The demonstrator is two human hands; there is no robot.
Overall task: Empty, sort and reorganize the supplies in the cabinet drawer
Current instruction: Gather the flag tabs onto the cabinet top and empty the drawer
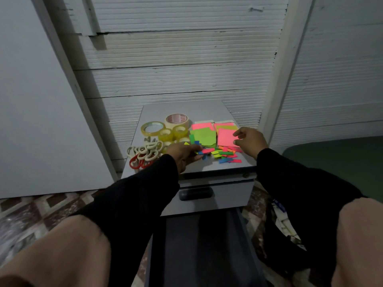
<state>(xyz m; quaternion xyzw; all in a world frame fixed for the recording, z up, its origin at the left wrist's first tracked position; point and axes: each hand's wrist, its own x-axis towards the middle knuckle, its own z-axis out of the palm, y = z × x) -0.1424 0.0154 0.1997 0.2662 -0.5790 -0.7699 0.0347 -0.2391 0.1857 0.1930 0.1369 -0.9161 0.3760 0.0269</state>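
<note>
On the left of the cabinet top (182, 109), a smooth grey slab serving as the table, lies a heap of scissors (144, 153) with cream and red plastic loop handles. Just beyond them stand the tape rolls (165, 129): glossy clear-yellow rings and 1 wider matte cream roll at the far side.

The left hand (183, 153) reaches in near the middle, its grip curled down onto the left edge of the small paper flags (222, 154); it looks to be pinching 1 or 2, though the fingertips are partly hidden. The flags are thin flat neon strips, blue, pink, green, orange, scattered at every angle along the near edge, most of them lying to the right of that hand, so it seems the nearer one for gathering them.

Farther right, the sticky note pads (209, 135) lie in flat squares, green beside pink, some overlapping. The right hand (249, 140) rests at the right edge of the pink pad (226, 136), thumb and forefinger close together on its border; whether they actually pinch the paper I cannot tell.

Below, the open drawer (207, 245) juts toward the near side, dark inside.
</note>
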